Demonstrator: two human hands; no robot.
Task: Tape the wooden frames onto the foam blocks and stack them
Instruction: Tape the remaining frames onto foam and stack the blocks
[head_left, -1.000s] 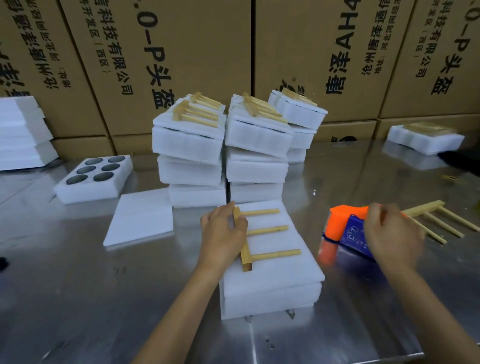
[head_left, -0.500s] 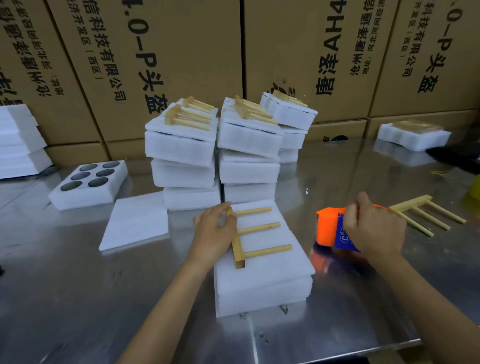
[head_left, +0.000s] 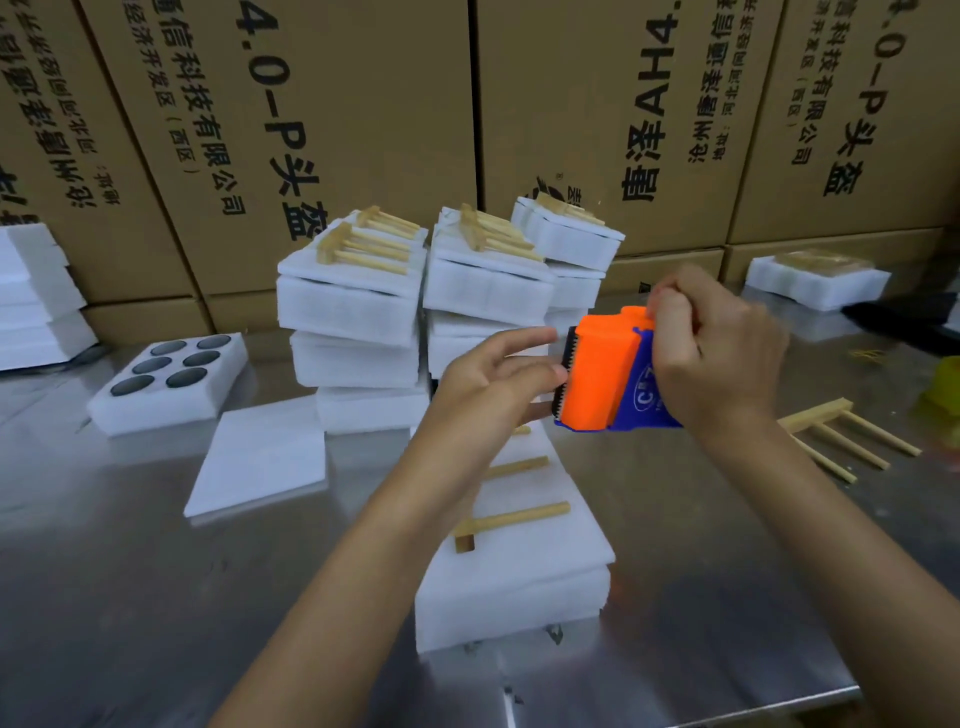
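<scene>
Gripping the orange and blue tape dispenser from the right, the right hand holds it raised above the near foam block. The left hand reaches its toothed edge with thumb and fingers narrowly apart; whether tape is pinched cannot be told. The left forearm hides part of the wooden frame lying on that block; 3 prongs show. Far behind stand 3 stacks of taped foam blocks. On the steel table, left, lie 1 flat foam sheet and 1 foam tray with 6 round holes. Right: 1 loose wooden frame, 1 far foam block. Cardboard cartons wall the far side.
</scene>
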